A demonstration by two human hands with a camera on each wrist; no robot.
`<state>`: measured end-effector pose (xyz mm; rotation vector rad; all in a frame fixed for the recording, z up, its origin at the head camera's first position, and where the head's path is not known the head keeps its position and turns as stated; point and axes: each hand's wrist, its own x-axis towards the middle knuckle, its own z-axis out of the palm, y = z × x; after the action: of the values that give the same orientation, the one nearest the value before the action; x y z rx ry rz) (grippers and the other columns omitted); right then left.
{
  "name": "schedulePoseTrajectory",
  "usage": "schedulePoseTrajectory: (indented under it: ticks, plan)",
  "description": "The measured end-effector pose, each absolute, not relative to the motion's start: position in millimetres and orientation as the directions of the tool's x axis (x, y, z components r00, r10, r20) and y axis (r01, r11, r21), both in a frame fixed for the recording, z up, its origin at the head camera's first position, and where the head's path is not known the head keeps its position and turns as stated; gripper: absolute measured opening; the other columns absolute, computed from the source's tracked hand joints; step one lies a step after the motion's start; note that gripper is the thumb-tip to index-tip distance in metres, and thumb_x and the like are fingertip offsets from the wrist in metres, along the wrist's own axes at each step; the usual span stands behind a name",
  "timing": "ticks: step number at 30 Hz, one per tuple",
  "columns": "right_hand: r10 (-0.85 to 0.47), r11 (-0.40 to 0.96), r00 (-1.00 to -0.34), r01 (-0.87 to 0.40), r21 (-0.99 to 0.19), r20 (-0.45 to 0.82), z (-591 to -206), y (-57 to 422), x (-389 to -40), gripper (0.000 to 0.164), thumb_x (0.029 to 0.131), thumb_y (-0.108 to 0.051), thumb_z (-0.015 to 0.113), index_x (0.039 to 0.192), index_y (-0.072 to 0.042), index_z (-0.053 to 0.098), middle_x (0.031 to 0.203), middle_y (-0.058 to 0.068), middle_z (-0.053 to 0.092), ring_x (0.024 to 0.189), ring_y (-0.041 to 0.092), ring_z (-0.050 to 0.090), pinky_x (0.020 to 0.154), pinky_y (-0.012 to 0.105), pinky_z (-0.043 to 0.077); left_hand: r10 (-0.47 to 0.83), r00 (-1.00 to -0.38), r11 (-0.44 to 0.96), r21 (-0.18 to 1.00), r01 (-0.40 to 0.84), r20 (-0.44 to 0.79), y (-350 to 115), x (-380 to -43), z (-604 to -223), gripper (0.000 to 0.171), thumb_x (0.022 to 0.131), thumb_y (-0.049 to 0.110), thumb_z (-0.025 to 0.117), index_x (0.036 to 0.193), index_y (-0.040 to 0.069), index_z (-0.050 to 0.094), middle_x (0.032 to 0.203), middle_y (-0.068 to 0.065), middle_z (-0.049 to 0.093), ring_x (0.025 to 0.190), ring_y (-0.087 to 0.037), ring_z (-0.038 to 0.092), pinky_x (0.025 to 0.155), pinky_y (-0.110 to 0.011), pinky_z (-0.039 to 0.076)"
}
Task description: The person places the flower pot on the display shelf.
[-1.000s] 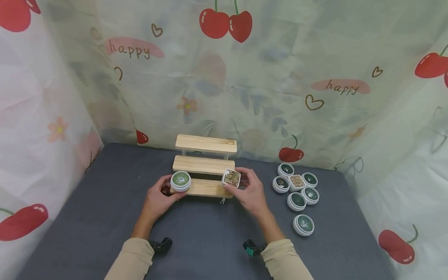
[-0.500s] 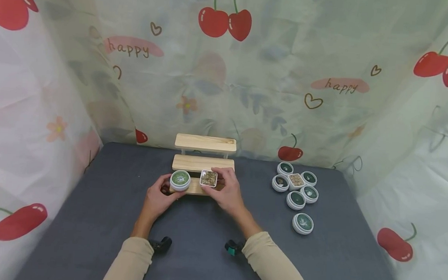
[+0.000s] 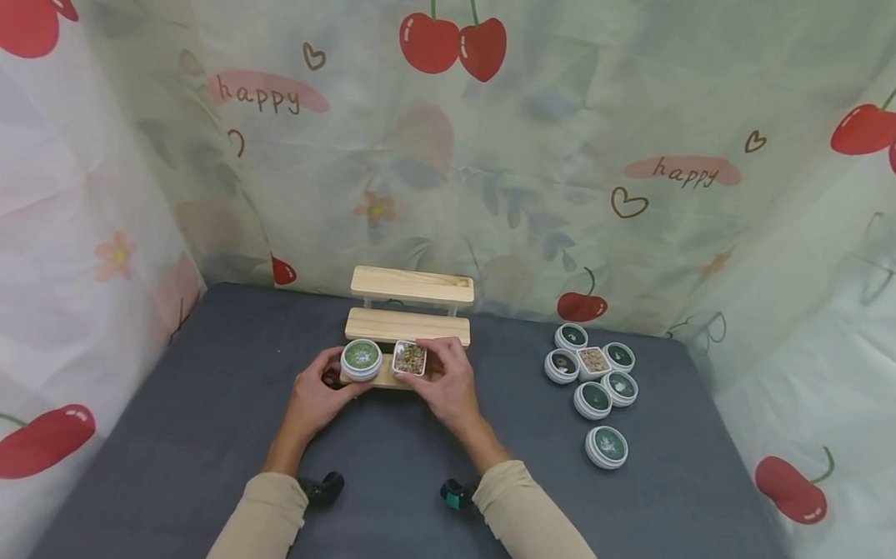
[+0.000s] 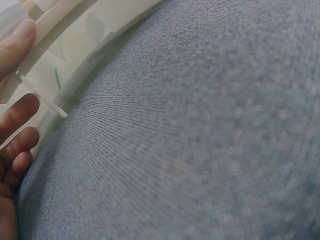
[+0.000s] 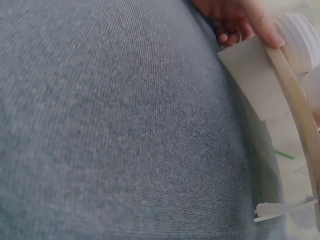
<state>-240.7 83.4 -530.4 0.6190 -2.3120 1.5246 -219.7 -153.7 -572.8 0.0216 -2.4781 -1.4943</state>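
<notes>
On the left end of the lowest wooden shelf (image 3: 383, 380) sits a round white jar (image 3: 361, 360) with a green top. My left hand (image 3: 321, 399) holds this jar, fingers behind and thumb in front. Close to its right is a small square white container (image 3: 409, 358) filled with tan and brown bits. My right hand (image 3: 451, 390) pinches that container between thumb and fingers, above or on the same shelf; which one I cannot tell. The ribbed side of the round jar (image 5: 301, 42) shows in the right wrist view.
Two higher wooden tiers (image 3: 407, 327) of the stand rise behind. To the right on the grey tabletop (image 3: 679, 490) stand several round white jars (image 3: 593, 400) around another square container (image 3: 593, 362). A cherry-print curtain (image 3: 453, 163) closes off the back and sides.
My right hand has moved left along the lowest shelf with the square container, which now stands close to the round jar. My left hand has stayed on the round jar.
</notes>
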Motion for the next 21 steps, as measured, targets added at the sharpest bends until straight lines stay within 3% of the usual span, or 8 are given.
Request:
schedulePoseTrajectory:
  ticks: [9, 21]
  plan:
    - [-0.189, 0.322, -0.865, -0.501, -0.803, 0.465, -534.5, 82.6, -242.4, 0.058, 0.075, -0.026, 0.092, 0.127, -0.017, 0.069, 0.107, 0.009, 0.053, 0.094, 0.019, 0.069, 0.079, 0.037, 0.061, -0.135, -0.97, 0.481, 0.869, 0.113, 0.201, -154.1, -220.7, -571.2, 0.074, 0.075, 0.04, 0.091, 0.137, 0.016, 0.058, 0.1, -0.007, 0.072, 0.09, -0.017, 0.062, 0.08, -0.029, 0.049]
    - [-0.234, 0.401, -0.867, -0.498, -0.769, 0.44, -532.8, 83.3, -242.6, 0.057, 0.079, -0.029, 0.089, 0.132, -0.02, 0.067, 0.102, 0.005, 0.057, 0.092, 0.013, 0.068, 0.082, 0.021, 0.058, -0.139, -0.97, 0.477, 0.872, 0.112, 0.2, -153.5, -220.5, -572.9, 0.073, 0.075, 0.04, 0.091, 0.137, 0.018, 0.059, 0.1, -0.006, 0.071, 0.09, -0.018, 0.063, 0.081, -0.031, 0.05]
